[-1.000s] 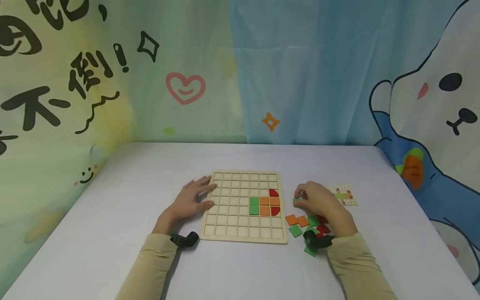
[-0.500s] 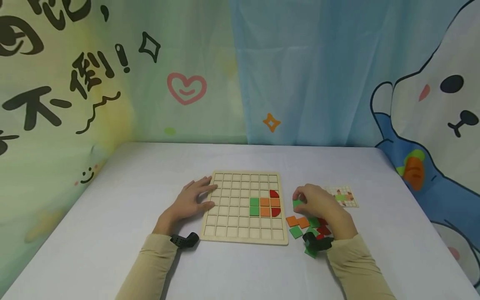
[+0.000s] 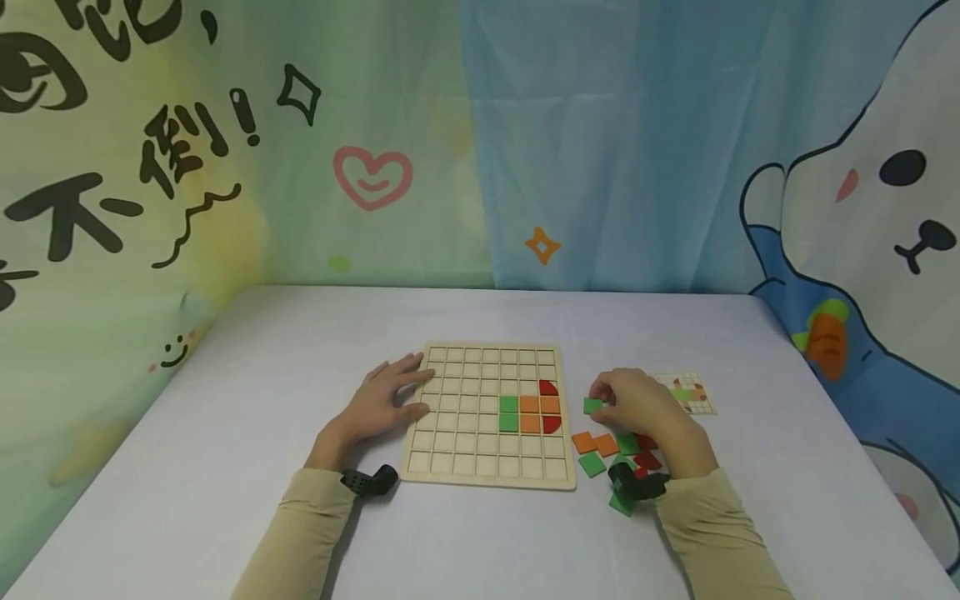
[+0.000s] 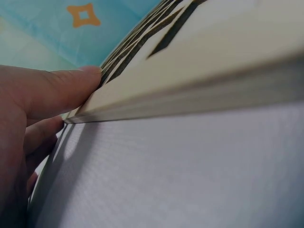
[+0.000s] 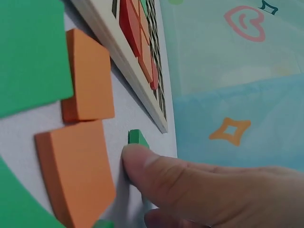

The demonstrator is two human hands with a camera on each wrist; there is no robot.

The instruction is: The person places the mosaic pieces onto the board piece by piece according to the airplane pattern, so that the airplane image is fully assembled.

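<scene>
A wooden grid board (image 3: pixel 457 442) lies on the white table, with green and orange square tiles and red rounded pieces set in its right half. At its left edge rests my left hand (image 3: pixel 385 398), fingers spread and touching the frame; the thumb (image 4: pixel 71 88) lies along the rim in the left wrist view. Right of the board, my right hand (image 3: pixel 641 404) pinches a green square tile (image 3: pixel 592 406) between thumb and fingers. In the right wrist view, the thumb (image 5: pixel 156 171) covers part of that green tile (image 5: pixel 137 137), close over the table.
Loose orange tiles (image 3: pixel 584 442), green tiles (image 3: pixel 592 463) and red pieces (image 3: pixel 647 461) lie in a pile below my right hand, partly under the wrist camera (image 3: pixel 637 483). A small pattern card (image 3: pixel 693 392) lies behind the hand. A printed curtain (image 3: pixel 600 150) hangs behind the table.
The green tile, mostly covered by my right fingers a second ago, now shows more at their tips. The left hand and the board stay in place.
</scene>
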